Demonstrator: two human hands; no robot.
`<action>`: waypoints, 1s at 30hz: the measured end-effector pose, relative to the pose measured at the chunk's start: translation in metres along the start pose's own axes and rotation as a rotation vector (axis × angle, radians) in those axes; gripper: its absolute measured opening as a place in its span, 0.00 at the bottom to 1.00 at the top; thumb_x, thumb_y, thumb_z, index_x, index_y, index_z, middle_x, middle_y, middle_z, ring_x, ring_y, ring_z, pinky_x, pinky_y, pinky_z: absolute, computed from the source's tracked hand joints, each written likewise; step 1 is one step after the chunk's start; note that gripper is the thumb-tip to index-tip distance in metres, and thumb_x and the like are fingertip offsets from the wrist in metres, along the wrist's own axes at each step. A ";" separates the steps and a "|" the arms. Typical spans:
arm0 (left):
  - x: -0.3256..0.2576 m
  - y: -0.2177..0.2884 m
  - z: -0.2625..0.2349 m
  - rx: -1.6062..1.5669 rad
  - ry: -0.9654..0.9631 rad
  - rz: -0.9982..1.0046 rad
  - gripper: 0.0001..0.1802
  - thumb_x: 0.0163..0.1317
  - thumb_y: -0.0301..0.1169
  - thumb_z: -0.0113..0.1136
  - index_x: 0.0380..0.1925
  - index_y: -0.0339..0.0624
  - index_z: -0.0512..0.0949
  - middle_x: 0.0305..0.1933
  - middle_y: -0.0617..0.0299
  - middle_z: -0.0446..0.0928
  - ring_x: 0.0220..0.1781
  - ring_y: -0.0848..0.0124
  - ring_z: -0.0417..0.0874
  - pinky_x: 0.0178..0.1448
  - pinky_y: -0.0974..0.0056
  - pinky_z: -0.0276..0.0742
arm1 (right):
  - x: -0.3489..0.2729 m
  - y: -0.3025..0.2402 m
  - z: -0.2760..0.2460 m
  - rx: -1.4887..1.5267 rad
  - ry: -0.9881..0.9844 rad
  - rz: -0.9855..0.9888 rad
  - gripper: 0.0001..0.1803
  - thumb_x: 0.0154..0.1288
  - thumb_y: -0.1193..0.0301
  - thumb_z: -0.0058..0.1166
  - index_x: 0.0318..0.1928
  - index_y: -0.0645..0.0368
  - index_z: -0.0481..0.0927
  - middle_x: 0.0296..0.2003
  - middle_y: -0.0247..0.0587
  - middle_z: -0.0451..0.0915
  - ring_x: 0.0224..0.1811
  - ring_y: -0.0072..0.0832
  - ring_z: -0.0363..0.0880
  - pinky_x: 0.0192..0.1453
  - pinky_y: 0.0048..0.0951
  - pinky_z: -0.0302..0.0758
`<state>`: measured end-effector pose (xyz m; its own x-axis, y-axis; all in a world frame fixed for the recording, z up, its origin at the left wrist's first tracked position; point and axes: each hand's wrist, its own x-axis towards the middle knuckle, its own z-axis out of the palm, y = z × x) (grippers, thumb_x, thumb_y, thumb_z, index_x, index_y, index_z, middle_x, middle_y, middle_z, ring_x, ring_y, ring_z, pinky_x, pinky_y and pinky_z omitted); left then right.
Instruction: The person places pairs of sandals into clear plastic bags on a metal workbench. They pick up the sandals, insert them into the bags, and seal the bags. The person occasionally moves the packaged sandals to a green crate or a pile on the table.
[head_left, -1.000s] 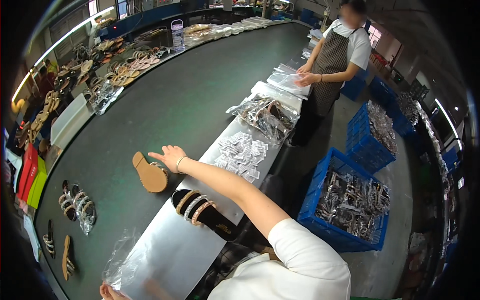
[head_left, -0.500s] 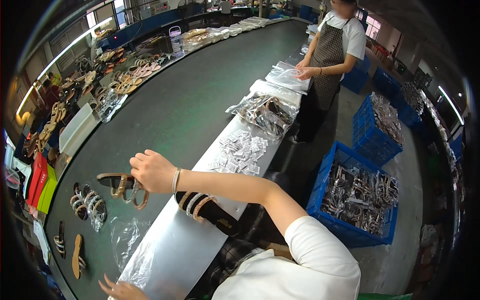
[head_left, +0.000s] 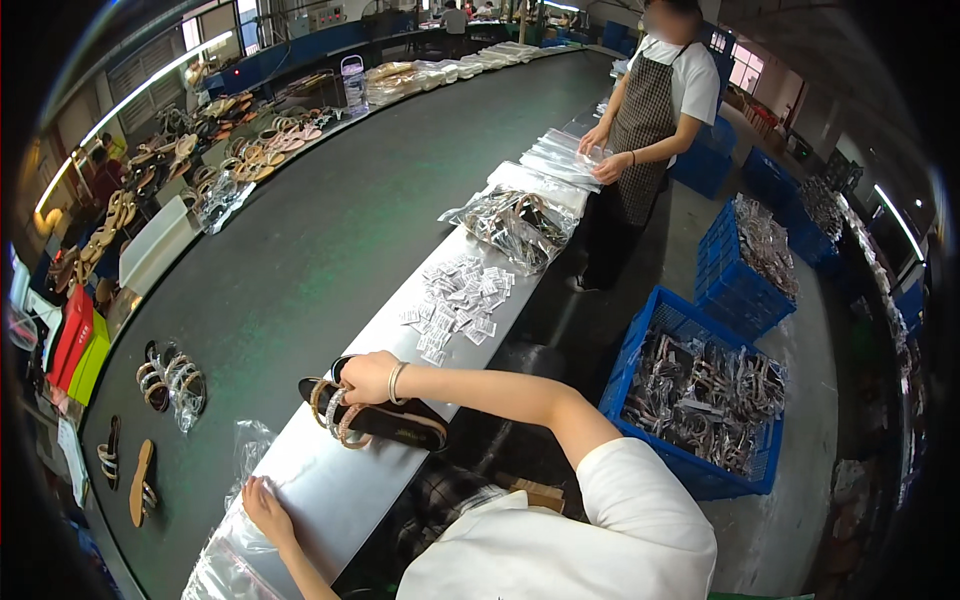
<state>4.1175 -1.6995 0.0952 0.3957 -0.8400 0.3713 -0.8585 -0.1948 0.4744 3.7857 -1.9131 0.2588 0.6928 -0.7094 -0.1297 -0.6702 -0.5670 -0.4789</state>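
Note:
My right hand point(head_left: 368, 379), with a bracelet at the wrist, is closed on a dark-soled sandal point(head_left: 335, 408) with gold, silver and rose glittery straps. That sandal sits right against its mate, whose dark sole point(head_left: 415, 428) lies on the pale metal ledge point(head_left: 345, 480); the hand and straps partly hide where the two meet. Nearer me on the left, my left hand point(head_left: 268, 510) has its fingers bent around the edge of a clear plastic bag point(head_left: 250, 450). More clear bags point(head_left: 225, 575) lie below that hand.
Small white packets point(head_left: 460, 295) are heaped along the ledge, with bagged sandals point(head_left: 515, 225) beyond. Loose sandals point(head_left: 142, 485) lie on the dark green belt point(head_left: 300, 220). A co-worker point(head_left: 650, 110) handles clear bags at the far end. A blue crate point(head_left: 690, 490) of bagged sandals stands right.
My right hand has brought its sandal from over the belt to the ledge, beside the other sandal. My left hand has moved up and taken hold of a clear bag.

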 end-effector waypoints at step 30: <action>-0.012 0.183 -0.102 -1.114 -0.152 -0.298 0.20 0.65 0.44 0.48 0.46 0.38 0.70 0.43 0.57 0.73 0.44 0.68 0.77 0.44 0.60 0.77 | -0.052 -0.116 0.065 0.682 0.325 -0.422 0.11 0.57 0.64 0.55 0.31 0.58 0.72 0.22 0.38 0.77 0.24 0.32 0.76 0.30 0.32 0.70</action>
<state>3.9886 -1.6738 0.2591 0.4254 -0.9028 0.0631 0.0538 0.0949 0.9940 3.8445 -1.7832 0.2648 0.6677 -0.6396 0.3811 0.0042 -0.5086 -0.8610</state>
